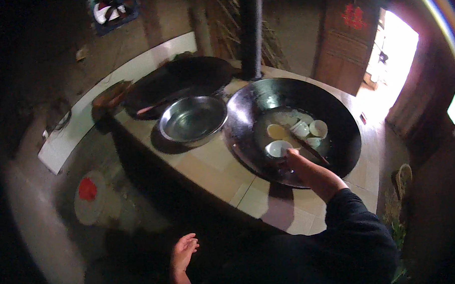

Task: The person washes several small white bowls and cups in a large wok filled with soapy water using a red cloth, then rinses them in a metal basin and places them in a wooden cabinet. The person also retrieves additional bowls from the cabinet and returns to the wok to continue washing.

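My right hand (pixel 294 160) reaches over a large black wok (pixel 343 115) and grips the rim of a white bowl (pixel 276 149). Cloudy liquid lies in the bottom of the wok. Several more bowls are in it, among them a white bowl (pixel 318 129) tilted at the right and a yellowish round piece (pixel 276 131), perhaps a bowl or ladle. A dark stick-like handle (pixel 312 150) slants across them. My left hand (pixel 185 248) hangs low in front of me, away from the stove, its fingers loosely curled and holding nothing that shows.
The tiled stove top (pixel 205 165) holds a steel basin (pixel 194 118) of clear liquid, left of the wok. Behind stand a dark covered pan (pixel 187 75) and a dark vertical pipe (pixel 251 36). A red thing (pixel 87 189) sits on a pale round object at lower left. A bright doorway is at right.
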Available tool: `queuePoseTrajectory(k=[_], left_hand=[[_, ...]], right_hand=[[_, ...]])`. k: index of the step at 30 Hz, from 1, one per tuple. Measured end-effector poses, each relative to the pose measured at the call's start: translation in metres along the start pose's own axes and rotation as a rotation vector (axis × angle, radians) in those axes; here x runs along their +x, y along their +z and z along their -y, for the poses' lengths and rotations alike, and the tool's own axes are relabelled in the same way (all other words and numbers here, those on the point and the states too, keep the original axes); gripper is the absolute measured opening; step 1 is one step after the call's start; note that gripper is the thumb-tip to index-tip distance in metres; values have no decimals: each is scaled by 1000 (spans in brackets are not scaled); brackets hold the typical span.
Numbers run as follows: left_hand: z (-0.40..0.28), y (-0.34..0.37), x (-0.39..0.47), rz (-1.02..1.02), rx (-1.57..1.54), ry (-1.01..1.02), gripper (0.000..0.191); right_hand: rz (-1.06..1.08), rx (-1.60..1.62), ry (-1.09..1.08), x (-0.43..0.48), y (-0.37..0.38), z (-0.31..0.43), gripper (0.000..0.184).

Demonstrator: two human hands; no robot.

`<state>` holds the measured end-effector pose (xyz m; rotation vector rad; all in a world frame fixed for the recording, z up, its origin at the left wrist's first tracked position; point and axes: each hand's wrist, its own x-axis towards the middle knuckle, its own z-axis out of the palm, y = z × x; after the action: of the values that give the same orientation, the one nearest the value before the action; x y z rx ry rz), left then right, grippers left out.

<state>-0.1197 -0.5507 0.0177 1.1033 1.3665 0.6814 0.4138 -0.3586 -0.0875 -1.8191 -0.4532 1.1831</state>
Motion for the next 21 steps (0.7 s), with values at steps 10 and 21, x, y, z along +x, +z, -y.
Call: queuePoseTrajectory(k=[10,21], left_hand=[[-134,53,181,308,364,279,29],[-158,304,386,784,1364,1033,42]], right_hand=[[-77,-425,-196,100,46,23,34],[24,-70,-509,109,37,8,63]])
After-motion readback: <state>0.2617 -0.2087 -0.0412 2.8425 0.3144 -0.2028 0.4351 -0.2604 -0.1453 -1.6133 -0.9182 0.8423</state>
